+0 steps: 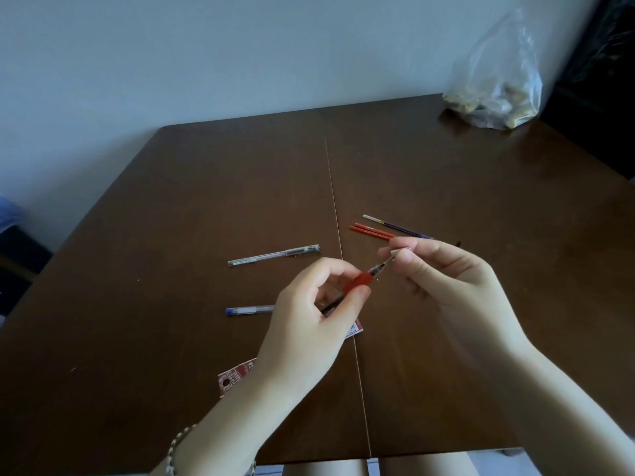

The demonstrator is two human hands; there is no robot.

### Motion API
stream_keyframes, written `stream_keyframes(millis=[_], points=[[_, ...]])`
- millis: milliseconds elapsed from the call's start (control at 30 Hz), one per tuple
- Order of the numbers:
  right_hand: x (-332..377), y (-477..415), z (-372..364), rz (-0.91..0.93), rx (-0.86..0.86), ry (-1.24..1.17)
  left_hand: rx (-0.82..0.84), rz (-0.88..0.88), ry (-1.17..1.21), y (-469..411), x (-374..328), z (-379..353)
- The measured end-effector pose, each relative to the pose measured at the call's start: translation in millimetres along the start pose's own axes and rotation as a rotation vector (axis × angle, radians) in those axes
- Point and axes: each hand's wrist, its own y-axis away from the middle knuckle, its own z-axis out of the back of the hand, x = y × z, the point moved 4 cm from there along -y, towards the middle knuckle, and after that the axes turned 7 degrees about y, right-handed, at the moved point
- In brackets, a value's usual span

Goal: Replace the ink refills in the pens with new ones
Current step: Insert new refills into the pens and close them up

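Note:
My left hand (309, 321) grips a pen with a red rubber grip (359, 281) above the middle of the brown table (171, 201). My right hand (446, 280) pinches the silver tip cone (400, 251) at the pen's front end, where the thin refill point shows. A clear pen with a blue cap (274, 255) lies to the left. A second clear blue pen (249, 309) lies nearer, partly hidden by my left hand. Two red refills (369, 230) and a blue refill (395, 226) lie just beyond my right hand.
A red and white refill package (233, 377) lies under my left forearm, its far end (354, 329) showing by my left hand. A clear plastic bag (494, 94) with small items stands at the table's far right corner. A seam (338, 235) runs down the tabletop.

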Motion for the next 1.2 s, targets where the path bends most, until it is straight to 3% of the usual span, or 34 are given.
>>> stream_keyframes(millis=[467, 833, 1200], points=[[-9, -2, -8, -0.072, 0.066, 0.077, -0.052, -0.112, -0.072, -3, -4, -5], [-18, 0, -6, -0.113, 0.147, -0.162, -0.054, -0.129, -0.098, -6, -8, -9], [-27, -2, -5, -0.158, 0.159, -0.233, -0.039, -0.074, -0.098, -6, -5, -8]])
